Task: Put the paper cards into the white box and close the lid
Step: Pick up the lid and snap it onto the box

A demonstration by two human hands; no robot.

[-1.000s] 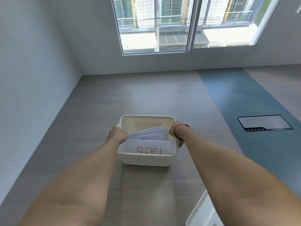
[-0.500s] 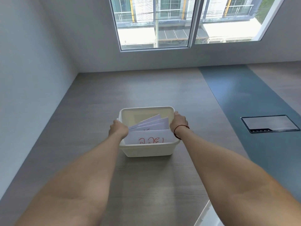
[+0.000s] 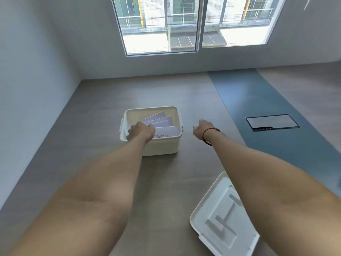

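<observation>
The white box (image 3: pixel 162 146) sits on the grey wood-grain floor (image 3: pixel 166 89) at about 12 o'clock from the wearer, lid off. Several paper cards (image 3: pixel 162 122) stand inside it, fanned and leaning toward the box's far right corner; the nearest card bears red handwriting, partly covered.

The left hand (image 3: pixel 141 132) reaches over the near left rim of the box, knuckles up, fingers curled down onto the front cards. Contact with the cards is evident; whether the fingers actually pinch a card cannot be told, since the fingertips are hidden.

The right hand (image 3: pixel 202 129) hovers just right of the box, at about 1 o'clock, apart from the rim, fingers loosely curled and holding nothing. A red string bracelet (image 3: pixel 207 134) circles that wrist.

The lid (image 3: pixel 221 218) lies on the floor at about 4 o'clock, well apart from the box, inner side up, partly under the right forearm.

A rectangular floor hatch (image 3: pixel 272 122) is set in the blue strip (image 3: pixel 258 98) at 2 o'clock.
</observation>
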